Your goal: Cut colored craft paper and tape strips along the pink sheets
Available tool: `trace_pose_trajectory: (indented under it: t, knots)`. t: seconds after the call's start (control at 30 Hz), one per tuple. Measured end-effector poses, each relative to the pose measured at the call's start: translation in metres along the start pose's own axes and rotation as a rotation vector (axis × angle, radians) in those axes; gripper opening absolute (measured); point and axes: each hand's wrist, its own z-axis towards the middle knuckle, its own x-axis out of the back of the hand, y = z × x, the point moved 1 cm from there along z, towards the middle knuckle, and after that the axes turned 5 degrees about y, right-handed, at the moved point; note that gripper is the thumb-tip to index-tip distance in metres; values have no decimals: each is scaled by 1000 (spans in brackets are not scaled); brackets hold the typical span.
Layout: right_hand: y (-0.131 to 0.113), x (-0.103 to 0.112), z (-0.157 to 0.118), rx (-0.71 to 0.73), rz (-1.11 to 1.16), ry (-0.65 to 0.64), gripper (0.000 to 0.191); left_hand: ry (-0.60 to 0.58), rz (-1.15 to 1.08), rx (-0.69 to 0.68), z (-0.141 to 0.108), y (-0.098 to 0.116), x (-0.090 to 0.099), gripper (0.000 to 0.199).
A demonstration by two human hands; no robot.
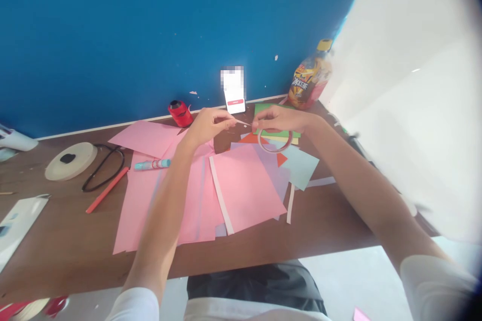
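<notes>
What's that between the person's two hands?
In the head view, a thin pale strip bridges the gap, pinched at the left hand and reaching toward the right hand, which holds a tape roll.

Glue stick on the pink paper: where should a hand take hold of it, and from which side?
Probably grip the glue stick around its middle, coming from above with the left hand: it lies flat on its side on the pink paper, so the fingers can close across the slim round body.

Nothing legible: bottle (309, 80) label lettering blurred, phone (234, 96) screen pixelated.
</notes>
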Motion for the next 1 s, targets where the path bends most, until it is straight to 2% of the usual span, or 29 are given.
trace_pose_trajectory:
  t: [0.1, 0.23, 0.33, 0.43, 0.5, 0.57, 0.67, 0.8, 1.0]
  knots:
    - [-4, -1, -2, -53, -38, -32, 22, -87, -14, 21, 2, -7, 0, 29]
    - [-6, 5, -2, -38, 33, -19, 22, -170, -28, 64, 3, -18, 4, 29]
    - [-4, 12, 0, -75, 60, 70, 22, -206, 12, 81, 4, -25, -1, 34]
    - [2, 17, 3, -100, 97, 230, 25, -239, 118, 62, 3, -26, -22, 40]
    - [6, 19, 6, -96, 121, 288, 25, -320, 206, 71, 1, -23, -43, 49]
    - [10, 19, 9, -70, 103, 293, 23, -402, 343, 80, -2, -17, -62, 57]
    - [11, 19, 11, -17, 68, 255, 21, -397, 495, 139, -8, -5, -78, 66]
    - [6, 17, 7, -19, 112, 273, 20, -404, 566, 273, -14, 4, -80, 80]
    - [2, 17, 4, -23, -68, 292, 20, -371, 562, 438, -12, -1, -67, 77]
